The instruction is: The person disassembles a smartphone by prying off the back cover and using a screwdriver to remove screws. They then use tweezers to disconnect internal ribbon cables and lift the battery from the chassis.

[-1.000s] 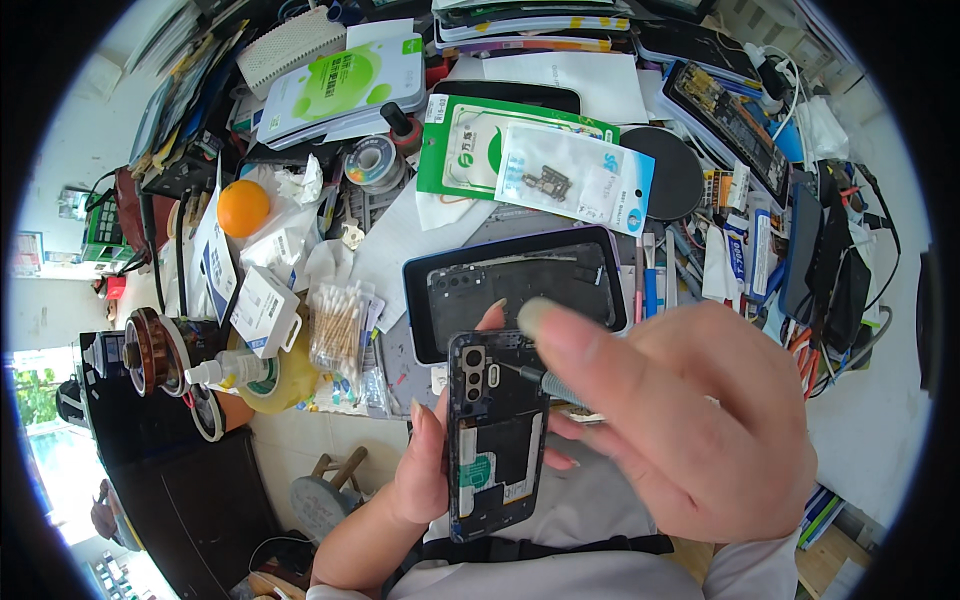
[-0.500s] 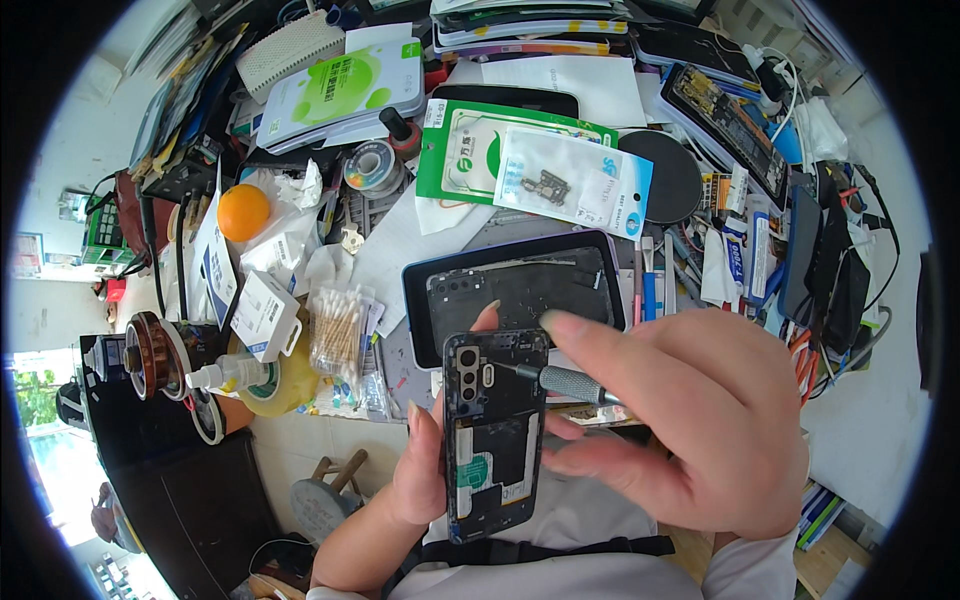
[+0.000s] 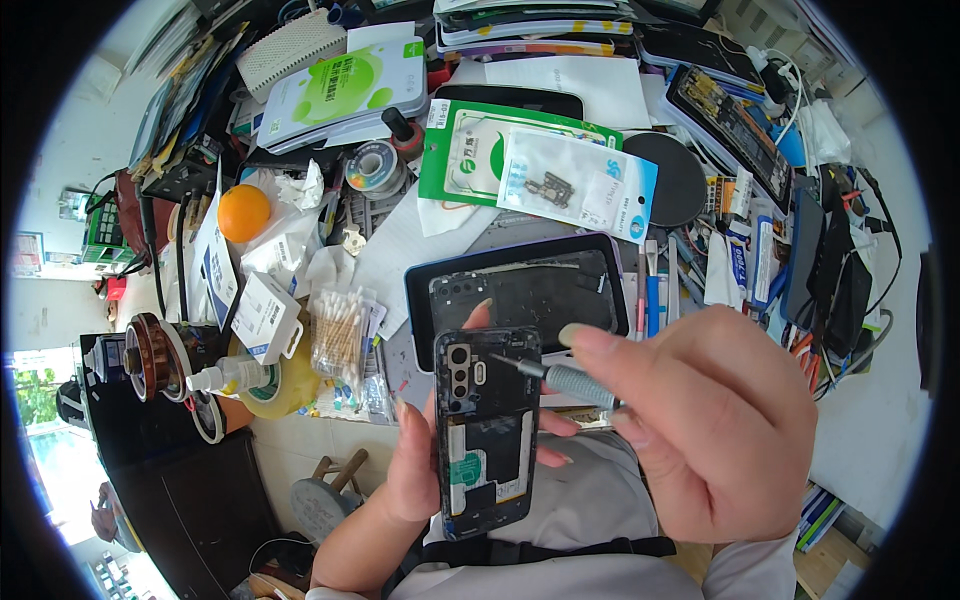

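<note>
My left hand (image 3: 412, 470) grips a phone (image 3: 508, 430) with its back cover off, fingers wrapped around its sides. Three camera lenses show at its upper left, and a battery with a green mark lies lower down. In my right hand (image 3: 725, 430) is a small screwdriver (image 3: 582, 384) with a grey knurled handle, pinched between the fingers. Its thin tip points left over the phone's upper part beside the cameras; whether it touches I cannot tell. Just beyond the phone, a dark back panel (image 3: 540, 295) with camera holes lies inside a black-rimmed tray (image 3: 416, 310).
Farther back lie a green package (image 3: 437, 165) and a clear-fronted pouch (image 3: 600, 190) holding a small part. Cotton swabs (image 3: 340, 335), an orange (image 3: 243, 213) and a solder spool (image 3: 372, 168) stand left. Tubes (image 3: 762, 255) and an opened device (image 3: 725, 130) are at right.
The phone has shifted slightly left in my left hand. My right fingers, spread around the screwdriver before, have drawn closer about its handle and away from the phone's side.
</note>
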`<state>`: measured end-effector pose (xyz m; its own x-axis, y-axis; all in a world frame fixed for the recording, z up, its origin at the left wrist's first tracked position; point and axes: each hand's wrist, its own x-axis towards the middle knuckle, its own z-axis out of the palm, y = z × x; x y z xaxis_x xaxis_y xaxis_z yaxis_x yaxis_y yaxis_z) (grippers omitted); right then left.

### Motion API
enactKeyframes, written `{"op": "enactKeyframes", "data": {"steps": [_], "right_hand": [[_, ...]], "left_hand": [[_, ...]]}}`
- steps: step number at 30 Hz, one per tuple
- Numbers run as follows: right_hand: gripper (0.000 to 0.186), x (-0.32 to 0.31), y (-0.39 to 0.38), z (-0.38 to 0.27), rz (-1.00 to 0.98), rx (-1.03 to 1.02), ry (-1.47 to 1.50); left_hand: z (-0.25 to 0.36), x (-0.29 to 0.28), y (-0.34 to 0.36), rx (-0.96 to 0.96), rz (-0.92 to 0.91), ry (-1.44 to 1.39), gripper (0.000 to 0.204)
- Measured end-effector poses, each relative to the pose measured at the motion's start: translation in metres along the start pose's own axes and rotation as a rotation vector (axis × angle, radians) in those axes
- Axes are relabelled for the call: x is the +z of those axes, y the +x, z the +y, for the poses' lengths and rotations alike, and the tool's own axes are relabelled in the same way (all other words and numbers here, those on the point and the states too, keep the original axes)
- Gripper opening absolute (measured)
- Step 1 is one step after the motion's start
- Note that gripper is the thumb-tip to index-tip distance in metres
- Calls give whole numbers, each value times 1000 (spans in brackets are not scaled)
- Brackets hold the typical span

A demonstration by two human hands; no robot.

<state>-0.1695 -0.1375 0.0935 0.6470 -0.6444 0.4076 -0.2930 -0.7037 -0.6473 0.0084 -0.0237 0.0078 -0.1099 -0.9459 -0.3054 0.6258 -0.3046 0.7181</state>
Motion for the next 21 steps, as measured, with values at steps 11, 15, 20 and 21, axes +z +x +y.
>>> {"op": "enactKeyframes", "data": {"steps": [11,15,20,21], "right_hand": [[40,9,3,-3,-39,-65,92],[41,4,7,-4,-72,-104,7],[44,2,14,-7,-133,-119,-78],[45,10,14,-9,-71,-85,-51]], "left_hand": [[7,5,-2,1,-23,33,102],[3,4,-2,17,-6,64,100],[-3,1,-3,-15,-1,-1,94],[-5,0,-4,-25,-5,-26,93]]}}
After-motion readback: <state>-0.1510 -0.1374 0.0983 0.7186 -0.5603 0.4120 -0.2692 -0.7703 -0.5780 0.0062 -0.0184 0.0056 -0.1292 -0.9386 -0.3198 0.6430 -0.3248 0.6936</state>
